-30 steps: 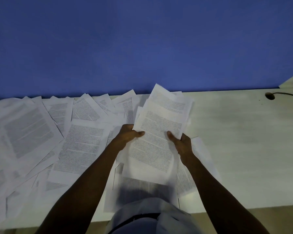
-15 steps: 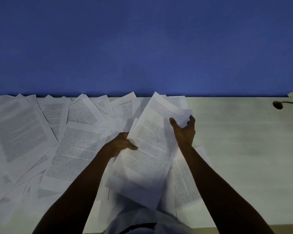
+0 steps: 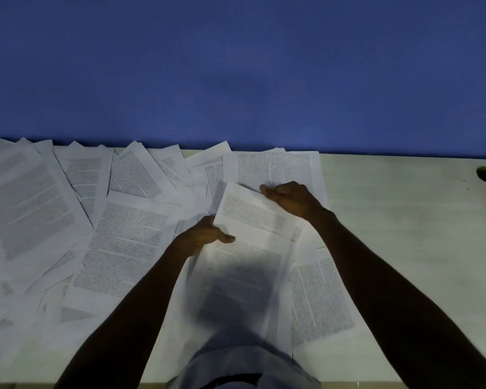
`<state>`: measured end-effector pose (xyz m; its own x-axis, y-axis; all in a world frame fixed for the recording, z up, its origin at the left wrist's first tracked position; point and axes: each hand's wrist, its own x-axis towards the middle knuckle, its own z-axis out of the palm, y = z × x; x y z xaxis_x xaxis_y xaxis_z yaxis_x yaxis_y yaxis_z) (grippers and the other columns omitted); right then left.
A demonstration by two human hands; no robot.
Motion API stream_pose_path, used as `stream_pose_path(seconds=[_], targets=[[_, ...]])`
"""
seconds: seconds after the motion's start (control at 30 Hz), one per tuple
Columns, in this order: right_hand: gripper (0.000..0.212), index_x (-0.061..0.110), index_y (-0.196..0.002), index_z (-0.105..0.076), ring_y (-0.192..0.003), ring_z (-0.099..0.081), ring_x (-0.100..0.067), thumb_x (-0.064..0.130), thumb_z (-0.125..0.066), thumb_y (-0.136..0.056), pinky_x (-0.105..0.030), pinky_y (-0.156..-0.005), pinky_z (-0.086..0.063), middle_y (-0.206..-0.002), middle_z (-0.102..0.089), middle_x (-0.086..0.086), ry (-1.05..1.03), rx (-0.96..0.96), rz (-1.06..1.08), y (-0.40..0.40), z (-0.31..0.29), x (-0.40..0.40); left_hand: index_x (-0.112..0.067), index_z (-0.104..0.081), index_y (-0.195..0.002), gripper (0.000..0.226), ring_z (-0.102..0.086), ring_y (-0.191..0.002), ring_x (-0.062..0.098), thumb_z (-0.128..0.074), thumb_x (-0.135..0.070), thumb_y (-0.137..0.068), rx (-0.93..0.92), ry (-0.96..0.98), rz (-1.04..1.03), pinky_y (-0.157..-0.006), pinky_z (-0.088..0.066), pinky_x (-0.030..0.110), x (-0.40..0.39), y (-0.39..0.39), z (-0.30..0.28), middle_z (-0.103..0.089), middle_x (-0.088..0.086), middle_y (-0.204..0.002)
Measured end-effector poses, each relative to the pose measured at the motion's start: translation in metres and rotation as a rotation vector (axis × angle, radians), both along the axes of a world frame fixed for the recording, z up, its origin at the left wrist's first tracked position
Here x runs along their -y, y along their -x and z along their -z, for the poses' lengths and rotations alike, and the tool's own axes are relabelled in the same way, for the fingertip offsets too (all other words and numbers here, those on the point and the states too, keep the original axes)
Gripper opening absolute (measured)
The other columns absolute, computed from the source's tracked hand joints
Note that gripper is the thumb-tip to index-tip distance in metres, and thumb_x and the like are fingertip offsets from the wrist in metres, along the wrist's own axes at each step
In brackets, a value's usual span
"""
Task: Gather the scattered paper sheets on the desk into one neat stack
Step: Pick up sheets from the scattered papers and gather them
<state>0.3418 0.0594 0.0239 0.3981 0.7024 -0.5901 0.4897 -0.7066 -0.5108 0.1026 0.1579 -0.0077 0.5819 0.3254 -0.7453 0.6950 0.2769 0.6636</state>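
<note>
Several printed white paper sheets (image 3: 124, 242) lie scattered and overlapping across the left half of the pale desk (image 3: 404, 234). In front of me I hold a small bundle of sheets (image 3: 244, 265). My left hand (image 3: 201, 237) grips its left edge, thumb on top. My right hand (image 3: 291, 199) pinches the far right corner of the top sheet (image 3: 253, 210), which lies askew on the bundle. A flat sheet (image 3: 275, 168) lies just beyond my right hand by the wall. Another sheet (image 3: 320, 299) lies under my right forearm.
A blue wall (image 3: 236, 66) rises right behind the desk's far edge. A dark cable grommet (image 3: 485, 173) with a cord sits at the far right. The right half of the desk shows bare surface. The near desk edge runs just in front of my body.
My right hand moved back over the bundle and now pinches the top sheet's far corner. The bundle has dropped lower and flatter. The flat sheet by the wall is now uncovered.
</note>
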Motion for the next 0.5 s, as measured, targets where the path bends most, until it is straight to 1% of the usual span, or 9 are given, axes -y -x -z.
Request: stream_pose_path(seconds=[0.03, 0.1, 0.17, 0.23, 0.27, 0.33, 0.4, 0.43, 0.5], targets=[[0.072, 0.017, -0.128, -0.064, -0.123, -0.062, -0.029, 0.076, -0.042, -0.093, -0.048, -0.108, -0.048, -0.133, -0.067, -0.004, -0.051, 0.136, 0.077, 0.000, 0.004, 0.003, -0.018, -0.056, -0.128, 0.050, -0.058, -0.117, 0.020, -0.078, -0.009, -0.084, -0.022, -0.032, -0.038, -0.107, -0.044, 0.042, -0.001, 0.001, 0.002, -0.063, -0.001, -0.128], [0.077, 0.016, -0.142, -0.052, -0.134, -0.053, -0.033, 0.072, -0.058, -0.089, -0.052, -0.110, -0.046, -0.146, -0.057, -0.009, -0.086, 0.373, 0.161, -0.007, 0.015, 0.008, -0.014, -0.059, -0.128, 0.050, -0.059, -0.120, 0.025, -0.079, -0.006, -0.082, -0.029, -0.035, -0.159, -0.104, -0.048, 0.041, -0.004, 0.004, 0.007, -0.064, 0.002, -0.128], [0.103, 0.018, -0.157, -0.031, -0.150, -0.033, -0.036, 0.073, -0.070, -0.079, -0.058, -0.119, -0.034, -0.163, -0.035, -0.011, 0.019, 0.442, 0.000, -0.016, 0.022, 0.009, -0.011, -0.062, -0.122, 0.044, -0.061, -0.112, 0.024, -0.079, -0.004, -0.082, -0.041, -0.063, -0.298, -0.096, -0.050, 0.036, -0.007, 0.008, 0.007, -0.066, 0.002, -0.120], [0.110, 0.020, -0.163, -0.017, -0.156, -0.022, -0.034, 0.079, -0.061, -0.081, -0.059, -0.123, -0.022, -0.169, -0.024, -0.010, 0.079, 0.426, -0.208, -0.016, 0.024, 0.005, -0.006, -0.064, -0.120, 0.043, -0.063, -0.107, 0.025, -0.079, -0.002, -0.080, -0.047, -0.105, -0.481, -0.095, -0.051, 0.038, -0.011, 0.015, 0.010, -0.068, 0.005, -0.116], [0.103, 0.019, -0.163, -0.018, -0.152, -0.032, -0.034, 0.079, -0.053, -0.087, -0.057, -0.121, -0.027, -0.165, -0.033, -0.010, 0.061, 0.431, -0.241, -0.014, 0.024, 0.001, -0.003, -0.065, -0.119, 0.043, -0.065, -0.105, 0.026, -0.080, 0.000, -0.078, -0.045, -0.117, -0.593, -0.095, -0.052, 0.039, -0.013, 0.018, 0.010, -0.069, 0.007, -0.113], [0.080, 0.015, -0.159, -0.030, -0.125, -0.063, -0.033, 0.068, -0.038, -0.100, -0.046, -0.106, -0.048, -0.140, -0.063, -0.010, -0.042, 0.547, -0.167, -0.006, 0.019, -0.008, 0.000, -0.068, -0.113, 0.039, -0.068, -0.096, 0.027, -0.080, 0.001, -0.075, -0.044, -0.102, -0.813, -0.094, -0.054, 0.040, -0.015, 0.028, 0.012, -0.072, 0.010, -0.105], [0.062, 0.016, -0.154, -0.040, -0.108, -0.072, -0.029, 0.055, -0.039, -0.106, -0.038, -0.095, -0.055, -0.125, -0.072, -0.008, -0.114, 0.665, -0.144, -0.002, 0.015, -0.018, 0.001, -0.070, -0.108, 0.034, -0.068, -0.092, 0.028, -0.080, -0.002, -0.076, -0.060, -0.081, -0.925, -0.093, -0.055, 0.042, -0.017, 0.037, 0.015, -0.072, 0.013, -0.103], [0.060, 0.018, -0.153, -0.041, -0.112, -0.071, -0.029, 0.051, -0.049, -0.104, -0.039, -0.098, -0.055, -0.130, -0.070, -0.007, -0.143, 0.652, -0.166, -0.002, 0.015, -0.023, 0.001, -0.070, -0.106, 0.031, -0.068, -0.093, 0.029, -0.080, -0.003, -0.076, -0.058, -0.063, -0.922, -0.091, -0.056, 0.043, -0.016, 0.040, 0.014, -0.072, 0.014, -0.103], [0.088, 0.019, -0.158, -0.032, -0.139, -0.052, -0.032, 0.055, -0.072, -0.089, -0.047, -0.115, -0.041, -0.156, -0.050, -0.008, -0.095, 0.504, -0.278, -0.012, 0.020, -0.031, -0.001, -0.070, -0.095, 0.018, -0.068, -0.089, 0.028, -0.078, -0.002, -0.079, -0.057, -0.054, -0.899, -0.080, -0.059, 0.035, -0.013, 0.042, 0.017, -0.071, 0.013, -0.095]])
